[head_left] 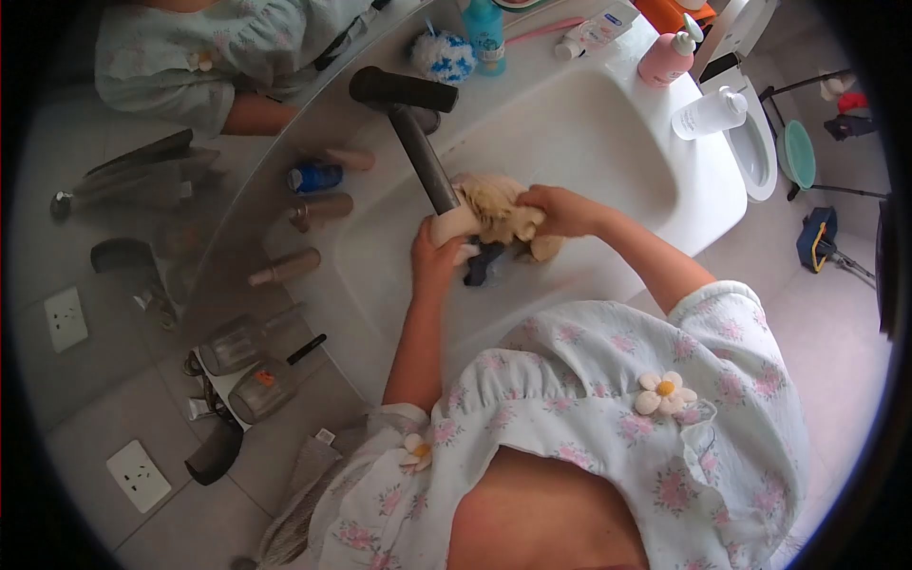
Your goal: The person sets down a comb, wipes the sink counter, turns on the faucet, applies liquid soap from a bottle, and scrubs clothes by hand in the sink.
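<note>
Wearing a pale floral top, closest of all to the lens, with a white flower sewn at the chest. Leaning over a white sink, with both bare hands down inside it. Gripping a bunched tan cloth in the right hand, with fingers curled into its folds, near the middle of the basin. Clasping a pale block in the left hand, right at the lower end of a dark faucet; cannot tell whether touching it. Can also see a dark cloth just below the tan one, close to the left hand. Along the far rim, can see a blue-and-white puff beside a turquoise bottle, then a squeeze tube, a pink pump bottle and a white bottle towards the right. Beyond, can make out a toilet and a mint-green basin. On the left wall, can spot a dark comb near some glass cups.
</note>
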